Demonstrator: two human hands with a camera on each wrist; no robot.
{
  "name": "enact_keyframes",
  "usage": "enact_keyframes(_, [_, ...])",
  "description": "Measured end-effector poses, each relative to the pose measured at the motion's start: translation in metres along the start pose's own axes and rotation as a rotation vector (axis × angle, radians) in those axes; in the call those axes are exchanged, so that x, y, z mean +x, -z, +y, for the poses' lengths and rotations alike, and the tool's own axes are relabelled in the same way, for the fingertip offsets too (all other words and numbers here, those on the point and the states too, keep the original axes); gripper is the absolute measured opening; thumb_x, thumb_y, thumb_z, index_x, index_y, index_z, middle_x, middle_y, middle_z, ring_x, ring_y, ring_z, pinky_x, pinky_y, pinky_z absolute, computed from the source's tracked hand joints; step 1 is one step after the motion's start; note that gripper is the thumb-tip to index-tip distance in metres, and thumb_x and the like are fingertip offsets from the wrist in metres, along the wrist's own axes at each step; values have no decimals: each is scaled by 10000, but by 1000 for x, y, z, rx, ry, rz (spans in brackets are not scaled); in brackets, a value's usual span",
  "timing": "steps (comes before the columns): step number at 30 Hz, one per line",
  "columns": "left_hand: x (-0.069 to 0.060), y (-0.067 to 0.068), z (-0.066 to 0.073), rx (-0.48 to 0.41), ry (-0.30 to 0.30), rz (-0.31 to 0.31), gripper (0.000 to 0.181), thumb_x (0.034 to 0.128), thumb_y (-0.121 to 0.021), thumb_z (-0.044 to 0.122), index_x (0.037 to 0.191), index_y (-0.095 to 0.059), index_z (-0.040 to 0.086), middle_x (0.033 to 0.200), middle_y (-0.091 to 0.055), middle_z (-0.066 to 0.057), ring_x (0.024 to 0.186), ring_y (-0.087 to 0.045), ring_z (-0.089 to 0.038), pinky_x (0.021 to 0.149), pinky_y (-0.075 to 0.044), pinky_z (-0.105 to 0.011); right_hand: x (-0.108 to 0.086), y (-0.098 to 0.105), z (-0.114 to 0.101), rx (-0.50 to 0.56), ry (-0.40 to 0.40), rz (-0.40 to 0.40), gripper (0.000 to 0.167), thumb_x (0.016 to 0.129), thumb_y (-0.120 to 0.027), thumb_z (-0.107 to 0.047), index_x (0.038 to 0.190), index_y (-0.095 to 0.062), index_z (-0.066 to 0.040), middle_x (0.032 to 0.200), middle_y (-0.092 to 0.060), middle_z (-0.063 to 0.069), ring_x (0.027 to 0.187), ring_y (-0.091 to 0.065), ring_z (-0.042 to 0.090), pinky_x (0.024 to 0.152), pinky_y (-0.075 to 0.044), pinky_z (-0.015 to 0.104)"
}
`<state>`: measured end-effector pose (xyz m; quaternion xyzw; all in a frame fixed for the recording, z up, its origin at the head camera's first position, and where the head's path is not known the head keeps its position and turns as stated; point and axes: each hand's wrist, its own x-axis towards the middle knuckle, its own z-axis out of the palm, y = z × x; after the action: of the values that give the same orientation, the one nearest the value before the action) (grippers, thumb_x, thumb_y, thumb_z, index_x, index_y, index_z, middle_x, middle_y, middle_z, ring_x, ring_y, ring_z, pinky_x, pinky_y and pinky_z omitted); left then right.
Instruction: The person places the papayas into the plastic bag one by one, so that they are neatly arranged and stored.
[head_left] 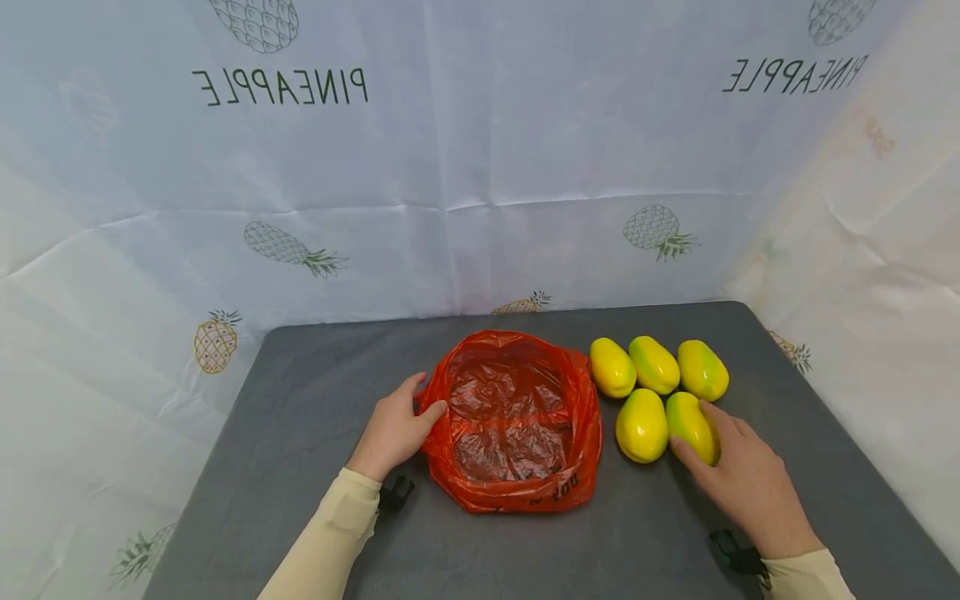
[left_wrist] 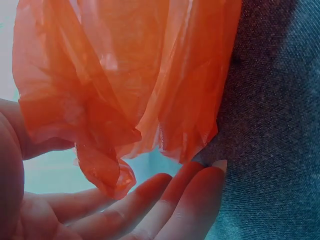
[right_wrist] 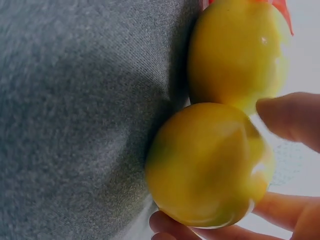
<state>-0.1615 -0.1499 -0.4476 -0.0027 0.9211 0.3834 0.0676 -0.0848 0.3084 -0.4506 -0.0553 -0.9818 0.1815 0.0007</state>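
A red plastic bag [head_left: 510,417] lies with its mouth spread wide, its inside showing. At its left rim is my left hand [head_left: 397,429], the thumb over the edge; in the left wrist view the relaxed fingers [left_wrist: 175,205] lie beside the hanging folds of the bag [left_wrist: 125,65]. My right hand [head_left: 753,483] holds the front right yellow-green fruit [head_left: 692,427], thumb on its left and fingers round the far side. In the right wrist view, the fingers [right_wrist: 285,210] reach around this fruit [right_wrist: 207,165], which rests against another yellow fruit [right_wrist: 237,55].
Several more yellow-green fruits stand close together right of the bag: one at the front [head_left: 641,426], the others behind [head_left: 654,365]. Everything lies on a dark grey tabletop [head_left: 322,358]. A pale cloth with pineapple prints [head_left: 480,150] hangs behind and at both sides.
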Motion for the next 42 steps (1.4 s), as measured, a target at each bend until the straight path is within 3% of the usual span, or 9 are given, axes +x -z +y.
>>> enact_keyframes(6, [-1, 1, -2, -1, 1, 9, 677, 1049, -699, 347, 1621, -474, 63, 1519, -644, -189, 1211, -731, -347, 983, -631, -533, 1, -2, -1, 14, 21, 48, 863, 1040, -648, -566, 1575, -446, 81, 1391, -572, 405, 1142, -629, 551, 882, -523, 717])
enact_keyframes(16, [-1, -1, -4, -3, -4, 6, 649, 1045, -711, 308, 1603, -498, 54, 1444, -695, -174, 1008, -771, -198, 892, -663, -442, -2, 10, -4, 16, -23, 24, 878, 1033, -637, -597, 1558, -463, 85, 1434, -544, 407, 1197, -593, 566, 902, -496, 736])
enact_keyframes(27, [-2, 2, -2, 5, -3, 9, 652, 1040, -721, 302, 1601, -503, 52, 1464, -683, -178, 1078, -768, -243, 929, -653, -467, -7, 29, -15, 12, 35, 157, 798, 1025, -698, -510, 1532, -499, 74, 1371, -569, 392, 1046, -625, 504, 752, -533, 655])
enact_keyframes(33, [-1, 3, -3, 26, -11, 14, 630, 1045, -713, 289, 1590, -515, 43, 1473, -677, -178, 1142, -753, -279, 984, -634, -498, -1, 36, -39, 52, 88, 197, 779, 1027, -699, -503, 1559, -499, 30, 1414, -559, 378, 1095, -615, 511, 786, -533, 674])
enact_keyframes(42, [0, -3, 2, 18, -41, 4, 614, 1050, -706, 284, 1586, -522, 47, 1439, -700, -169, 1122, -752, -283, 1006, -620, -510, 10, 37, -96, 130, 204, 208, 713, 1034, -700, -454, 1567, -519, -18, 1479, -594, 313, 1181, -641, 476, 860, -563, 686])
